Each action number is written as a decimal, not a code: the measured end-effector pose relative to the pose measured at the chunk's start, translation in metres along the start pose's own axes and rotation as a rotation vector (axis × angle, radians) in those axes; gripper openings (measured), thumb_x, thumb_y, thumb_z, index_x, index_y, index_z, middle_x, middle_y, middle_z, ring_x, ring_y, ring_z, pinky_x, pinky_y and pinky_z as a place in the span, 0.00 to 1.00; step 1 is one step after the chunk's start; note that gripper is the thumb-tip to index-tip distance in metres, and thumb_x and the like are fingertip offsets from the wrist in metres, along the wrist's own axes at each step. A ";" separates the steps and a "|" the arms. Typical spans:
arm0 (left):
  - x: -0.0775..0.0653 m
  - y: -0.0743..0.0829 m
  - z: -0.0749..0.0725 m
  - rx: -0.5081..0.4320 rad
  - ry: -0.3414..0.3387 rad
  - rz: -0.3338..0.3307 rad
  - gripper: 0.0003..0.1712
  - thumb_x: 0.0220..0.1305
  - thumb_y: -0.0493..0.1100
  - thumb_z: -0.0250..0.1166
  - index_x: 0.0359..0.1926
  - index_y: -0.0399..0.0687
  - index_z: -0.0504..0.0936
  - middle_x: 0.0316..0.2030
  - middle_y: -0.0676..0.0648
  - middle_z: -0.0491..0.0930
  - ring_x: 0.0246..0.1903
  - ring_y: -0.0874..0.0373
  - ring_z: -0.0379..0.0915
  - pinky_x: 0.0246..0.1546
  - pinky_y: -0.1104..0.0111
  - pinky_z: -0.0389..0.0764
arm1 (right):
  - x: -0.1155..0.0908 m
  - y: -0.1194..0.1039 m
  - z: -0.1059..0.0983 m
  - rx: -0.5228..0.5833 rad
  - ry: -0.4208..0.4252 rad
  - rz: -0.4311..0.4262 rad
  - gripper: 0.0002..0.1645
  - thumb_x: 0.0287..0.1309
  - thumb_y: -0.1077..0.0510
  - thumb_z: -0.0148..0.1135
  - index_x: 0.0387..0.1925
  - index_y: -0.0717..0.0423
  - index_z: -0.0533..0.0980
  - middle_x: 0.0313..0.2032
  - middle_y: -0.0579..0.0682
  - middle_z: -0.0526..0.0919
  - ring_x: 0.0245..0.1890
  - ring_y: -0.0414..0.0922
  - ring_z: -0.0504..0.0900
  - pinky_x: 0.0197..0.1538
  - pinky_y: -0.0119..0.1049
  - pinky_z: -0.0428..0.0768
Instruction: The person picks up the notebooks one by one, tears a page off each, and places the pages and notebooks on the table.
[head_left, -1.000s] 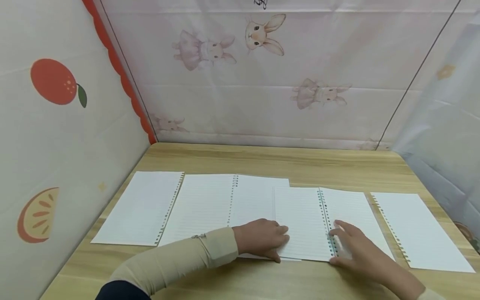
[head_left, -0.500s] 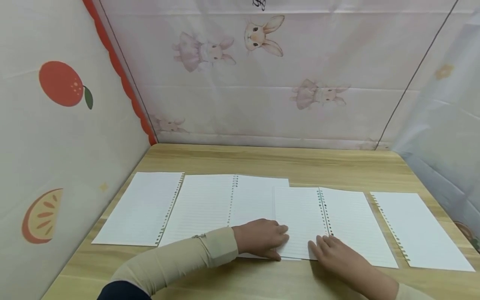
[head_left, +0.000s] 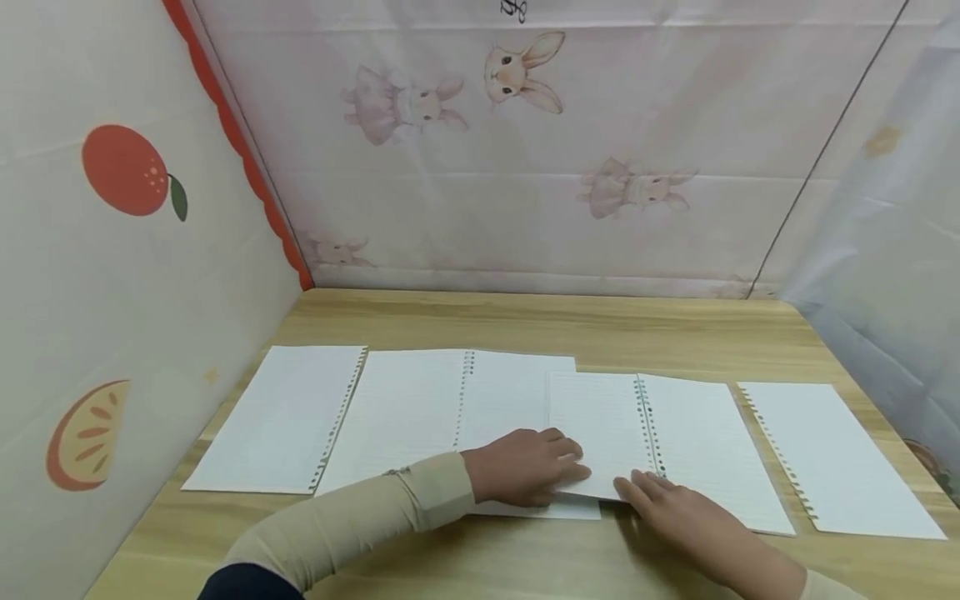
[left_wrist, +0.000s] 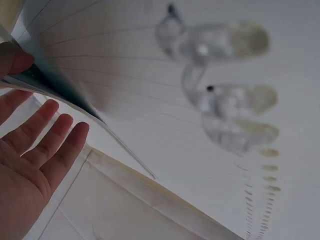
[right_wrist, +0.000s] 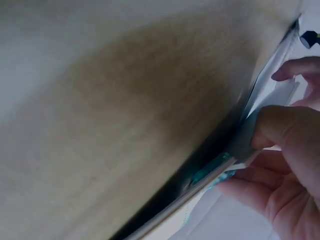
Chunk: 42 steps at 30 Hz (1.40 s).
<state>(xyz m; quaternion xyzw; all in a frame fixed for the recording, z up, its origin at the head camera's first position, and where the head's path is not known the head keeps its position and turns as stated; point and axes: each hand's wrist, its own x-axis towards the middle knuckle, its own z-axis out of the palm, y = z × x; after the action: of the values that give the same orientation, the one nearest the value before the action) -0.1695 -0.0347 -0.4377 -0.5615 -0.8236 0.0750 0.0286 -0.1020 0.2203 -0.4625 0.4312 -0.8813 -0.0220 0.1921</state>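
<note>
A spiral notebook (head_left: pixel 697 454) with teal rings (right_wrist: pixel 212 169) lies open, showing lined pages. My left hand (head_left: pixel 525 468) pinches the lower left part of its left side, thumb on one face and fingers on the other in the left wrist view. With thumb and fingers my right hand (head_left: pixel 682 517) grips the front edge close to the spine. Between the hands this front edge is raised off the table. Under the left arm lies a second open notebook (head_left: pixel 408 400), bound with clear rings (left_wrist: pixel 200 42). The teal-ringed notebook overlaps its right page.
A loose white sheet (head_left: pixel 288 412) with torn holes along its right edge lies at the far left. Another torn sheet (head_left: pixel 847 458) lies at the far right. Behind the wooden table (head_left: pixel 525 312) hangs a rabbit-print cloth (head_left: pixel 480 208).
My right hand has moved left from the rings to the front edge beside the spine. The left side's front edge has risen, and my left thumb has gone from sight in the head view.
</note>
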 end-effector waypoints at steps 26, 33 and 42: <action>0.010 -0.019 -0.023 0.196 0.284 0.209 0.14 0.64 0.37 0.62 0.47 0.58 0.83 0.46 0.60 0.82 0.49 0.67 0.76 0.55 0.73 0.72 | -0.044 0.043 -0.034 0.451 -0.257 0.389 0.20 0.61 0.59 0.61 0.54 0.60 0.77 0.53 0.59 0.80 0.52 0.57 0.79 0.50 0.51 0.78; 0.033 -0.013 -0.050 0.275 0.440 0.236 0.09 0.67 0.40 0.61 0.43 0.57 0.83 0.43 0.61 0.82 0.47 0.64 0.74 0.59 0.71 0.67 | -0.081 0.073 -0.042 0.512 -0.369 0.586 0.26 0.67 0.52 0.55 0.59 0.67 0.72 0.55 0.65 0.77 0.53 0.63 0.76 0.51 0.56 0.75; 0.081 0.008 -0.070 0.342 0.561 0.250 0.14 0.72 0.39 0.53 0.48 0.57 0.82 0.49 0.57 0.81 0.55 0.59 0.71 0.63 0.67 0.66 | -0.094 0.090 -0.037 0.661 -0.288 0.671 0.26 0.74 0.57 0.41 0.59 0.76 0.68 0.56 0.74 0.72 0.53 0.70 0.74 0.48 0.51 0.79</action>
<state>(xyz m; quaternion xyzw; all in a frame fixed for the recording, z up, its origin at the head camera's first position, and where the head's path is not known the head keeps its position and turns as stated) -0.1830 0.0502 -0.3731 -0.6440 -0.6839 0.0576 0.3381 -0.1043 0.3542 -0.4401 0.1541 -0.9490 0.2624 -0.0824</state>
